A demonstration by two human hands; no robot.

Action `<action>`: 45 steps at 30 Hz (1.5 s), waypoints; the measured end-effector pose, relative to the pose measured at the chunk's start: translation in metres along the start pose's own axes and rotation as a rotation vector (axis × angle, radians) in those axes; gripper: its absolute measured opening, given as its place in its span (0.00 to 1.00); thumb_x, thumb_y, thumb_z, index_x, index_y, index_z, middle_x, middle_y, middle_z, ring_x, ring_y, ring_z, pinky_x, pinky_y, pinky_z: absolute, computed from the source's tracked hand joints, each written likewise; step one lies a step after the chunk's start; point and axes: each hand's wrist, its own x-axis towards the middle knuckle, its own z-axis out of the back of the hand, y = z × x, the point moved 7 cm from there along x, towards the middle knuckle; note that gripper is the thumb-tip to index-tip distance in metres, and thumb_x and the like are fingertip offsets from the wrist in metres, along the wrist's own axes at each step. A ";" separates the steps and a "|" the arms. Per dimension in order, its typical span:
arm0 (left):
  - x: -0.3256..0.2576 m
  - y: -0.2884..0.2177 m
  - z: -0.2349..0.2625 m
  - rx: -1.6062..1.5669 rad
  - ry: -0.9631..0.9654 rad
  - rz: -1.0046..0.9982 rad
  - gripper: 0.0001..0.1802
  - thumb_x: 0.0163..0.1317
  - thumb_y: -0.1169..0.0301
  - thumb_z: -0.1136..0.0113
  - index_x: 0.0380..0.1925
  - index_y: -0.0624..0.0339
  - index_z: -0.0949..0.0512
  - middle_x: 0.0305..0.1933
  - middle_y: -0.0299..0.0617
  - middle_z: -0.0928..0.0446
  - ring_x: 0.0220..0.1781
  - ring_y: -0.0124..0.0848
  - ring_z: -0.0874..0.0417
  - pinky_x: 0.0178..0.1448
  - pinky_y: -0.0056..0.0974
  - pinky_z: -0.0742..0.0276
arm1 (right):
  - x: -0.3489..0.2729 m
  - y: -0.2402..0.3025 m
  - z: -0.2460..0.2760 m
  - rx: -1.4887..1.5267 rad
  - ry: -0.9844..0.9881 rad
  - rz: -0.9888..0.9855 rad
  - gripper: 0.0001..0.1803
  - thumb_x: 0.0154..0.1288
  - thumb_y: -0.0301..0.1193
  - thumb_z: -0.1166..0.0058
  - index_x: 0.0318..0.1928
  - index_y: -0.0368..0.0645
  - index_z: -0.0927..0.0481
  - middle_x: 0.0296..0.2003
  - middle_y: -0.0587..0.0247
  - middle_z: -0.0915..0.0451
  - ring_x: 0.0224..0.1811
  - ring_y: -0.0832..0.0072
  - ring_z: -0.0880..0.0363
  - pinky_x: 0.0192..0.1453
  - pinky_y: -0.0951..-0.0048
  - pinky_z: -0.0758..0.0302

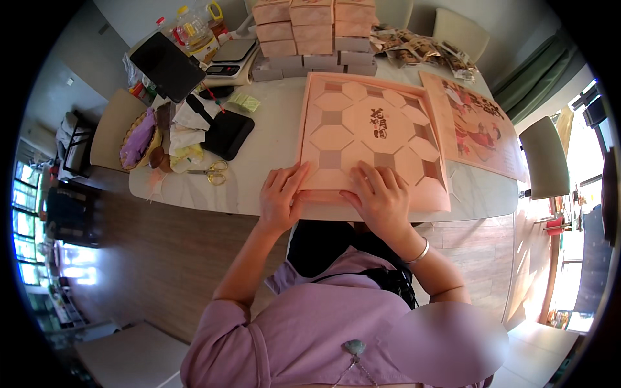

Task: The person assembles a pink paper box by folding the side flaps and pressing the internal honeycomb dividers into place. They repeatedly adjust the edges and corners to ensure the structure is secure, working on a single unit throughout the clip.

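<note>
A shallow pink gift box [435,205] lies on the table in front of me. Inside it sits a pink insert panel [343,137] with octagonal shapes, square openings and dark writing. At the near left corner, my left hand [281,197] grips the insert's edge, fingers close together and thumb low. My right hand [381,197] holds the near edge by the middle, its fingers on top and its thumb along the front. The fingertips' undersides are hidden. To the right lies a printed pink lid or sheet [475,126] with painted figures.
Stacked pink boxes [314,29] and packets [414,46] stand at the back. On the left of the marble-patterned table [278,103] are a tablet on a stand [168,66], a scale [231,58], oil bottles [192,29], scissors [215,172] and a basket [139,139]. Chairs [545,158] surround it.
</note>
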 end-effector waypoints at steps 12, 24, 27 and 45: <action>0.003 -0.009 0.009 0.051 0.020 -0.031 0.24 0.62 0.69 0.33 0.61 0.45 0.14 0.57 0.46 0.19 0.48 0.44 0.17 0.52 0.43 0.17 | -0.012 -0.004 -0.016 0.016 0.069 0.061 0.28 0.53 0.40 0.28 0.55 0.45 0.17 0.53 0.63 0.18 0.44 0.67 0.19 0.48 0.63 0.20; 0.005 -0.012 0.005 0.054 0.118 0.074 0.24 0.59 0.77 0.32 0.56 0.44 0.12 0.56 0.42 0.18 0.49 0.40 0.14 0.50 0.43 0.14 | -0.015 -0.010 -0.013 0.068 0.134 0.124 0.26 0.57 0.34 0.33 0.57 0.43 0.18 0.55 0.58 0.20 0.47 0.64 0.20 0.50 0.62 0.18; 0.009 -0.019 0.015 0.166 0.118 0.087 0.18 0.59 0.73 0.29 0.51 0.46 0.10 0.54 0.40 0.17 0.49 0.41 0.14 0.48 0.42 0.15 | -0.012 -0.012 -0.001 0.076 0.143 0.170 0.24 0.57 0.31 0.33 0.55 0.42 0.16 0.56 0.57 0.19 0.52 0.62 0.18 0.52 0.61 0.17; 0.045 -0.063 -0.059 0.130 0.294 -0.081 0.49 0.54 0.49 0.24 0.76 0.44 0.33 0.83 0.50 0.44 0.83 0.61 0.45 0.77 0.74 0.47 | -0.027 -0.107 0.032 0.429 0.294 0.017 0.28 0.59 0.40 0.27 0.60 0.49 0.15 0.66 0.54 0.24 0.70 0.51 0.28 0.73 0.48 0.31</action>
